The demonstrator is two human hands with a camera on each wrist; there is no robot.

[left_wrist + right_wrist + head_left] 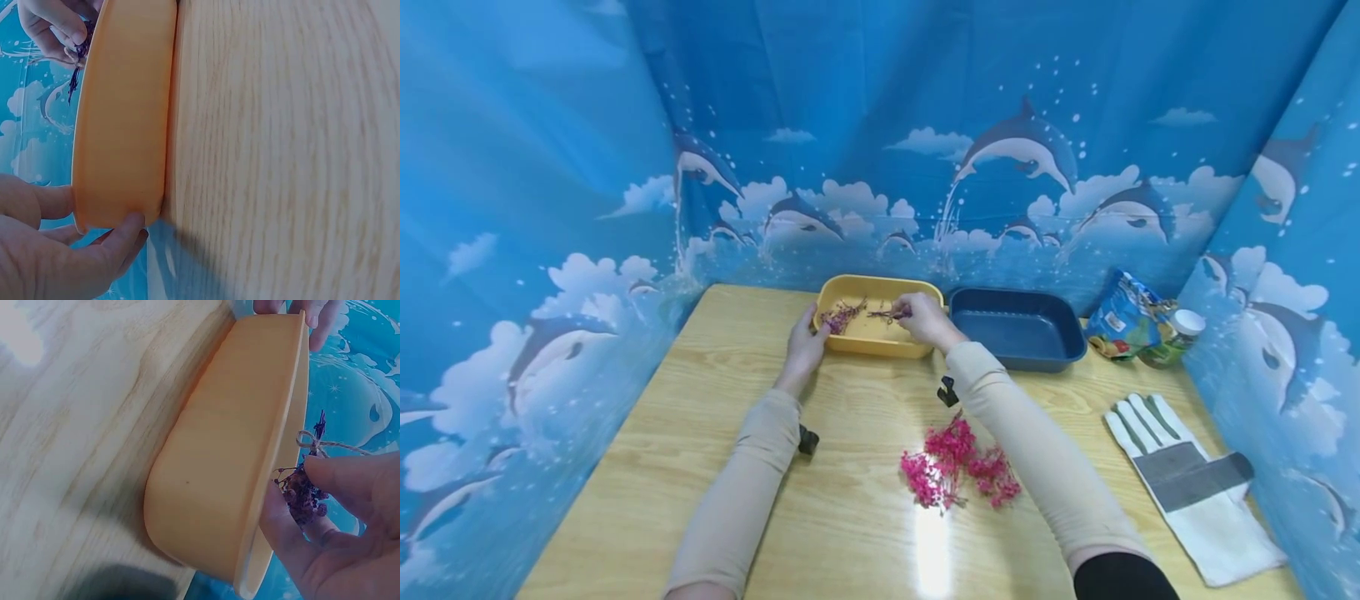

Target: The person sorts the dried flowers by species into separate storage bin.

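A yellow tray [880,347] stands near the back edge of the table. My left hand [806,350] grips its left end, with fingers [122,247] against the outer wall. Over the tray's right part, my right hand [925,318] pinches a small bunch of dried purple flowers [304,497]. Thin twine [312,442] is tied in a bow round its stems. Another dried purple bunch [841,318] lies in the left part of the tray. On the table in front, nearer my right forearm, lie loose bright pink flowers [952,446].
A dark blue tray [1018,360] stands just right of the yellow one. Farther right are a blue snack bag [1123,321] and a jar with a white lid [1186,323]. White and grey work gloves [1195,500] lie at the right edge. A dolphin-print curtain [865,125] surrounds the table.
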